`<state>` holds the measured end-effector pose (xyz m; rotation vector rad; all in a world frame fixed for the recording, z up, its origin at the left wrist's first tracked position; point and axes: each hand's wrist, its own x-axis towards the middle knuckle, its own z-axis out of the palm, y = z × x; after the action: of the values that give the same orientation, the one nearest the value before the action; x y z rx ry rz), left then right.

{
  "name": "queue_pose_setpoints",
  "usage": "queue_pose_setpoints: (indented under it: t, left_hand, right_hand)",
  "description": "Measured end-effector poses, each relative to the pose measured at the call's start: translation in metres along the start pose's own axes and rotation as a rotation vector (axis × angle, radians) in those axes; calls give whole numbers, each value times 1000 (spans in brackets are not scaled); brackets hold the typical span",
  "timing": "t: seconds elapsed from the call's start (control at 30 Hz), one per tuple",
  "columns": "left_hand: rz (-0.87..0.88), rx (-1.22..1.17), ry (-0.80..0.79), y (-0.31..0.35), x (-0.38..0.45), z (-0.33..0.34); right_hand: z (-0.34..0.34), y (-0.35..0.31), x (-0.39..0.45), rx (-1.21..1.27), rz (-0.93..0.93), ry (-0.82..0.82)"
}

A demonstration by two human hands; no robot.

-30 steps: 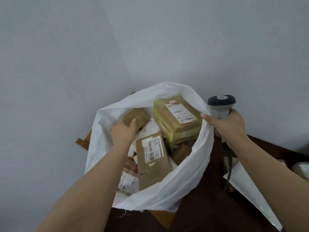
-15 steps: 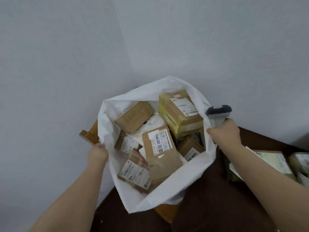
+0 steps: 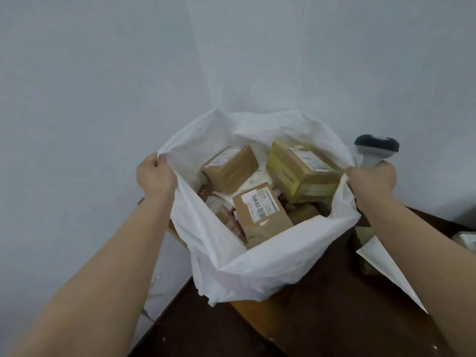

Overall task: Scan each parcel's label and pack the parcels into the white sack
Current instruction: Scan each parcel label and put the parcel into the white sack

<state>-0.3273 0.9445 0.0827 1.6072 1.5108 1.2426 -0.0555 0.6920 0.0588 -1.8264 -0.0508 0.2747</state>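
Note:
The white sack (image 3: 257,261) stands open in the room's corner with several brown parcels inside. A yellow-taped box (image 3: 301,171) lies at the back right, a small box (image 3: 231,168) at the back left, and a flat labelled parcel (image 3: 262,212) in the middle. My left hand (image 3: 154,176) grips the sack's left rim in a fist. My right hand (image 3: 371,181) pinches the right rim and also holds the grey and black barcode scanner (image 3: 373,153), whose head sticks up above the fingers.
A dark wooden table (image 3: 322,318) runs under and in front of the sack. At the right lie a white mailer (image 3: 386,266) and another parcel (image 3: 466,240) at the frame edge. Pale walls meet just behind the sack.
My left hand came out of the sack, took its left rim and raised it. Both hands have pulled the mouth wider and higher. The parcels inside have shifted a little.

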Motion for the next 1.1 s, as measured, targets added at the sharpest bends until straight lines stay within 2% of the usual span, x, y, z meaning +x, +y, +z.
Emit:
queue_pose_setpoints:
  t: [0.07, 0.17, 0.27, 0.43, 0.6, 0.7, 0.8, 0.97, 1.1]
  left_hand:
    - [37, 18, 2, 5, 3, -6]
    - [13, 168, -128, -14, -13, -10]
    - [7, 207, -181, -21, -22, -17]
    - [27, 364, -211, -8, -33, -35]
    - [145, 275, -237, 33, -64, -21]
    - [221, 192, -366, 63, -106, 9]
    - [316, 157, -514, 91, -163, 44]
    - [450, 62, -787, 127, -266, 94]
    - [556, 22, -974, 147, -347, 119]
  right_hand:
    - [-4, -10, 1, -3, -45, 35]
    - [-11, -4, -4, -45, 7, 11]
    - [-20, 8, -17, -62, 26, -4]
    - [-50, 1, -40, 67, 17, 4]
    - [-91, -14, -79, 243, 115, -189]
    - [-123, -11, -99, 349, 266, -382]
    - [-160, 6, -109, 426, 424, -454]
    - [-239, 43, -128, 495, 565, -390]
    - [-315, 71, -140, 479, 535, -273]
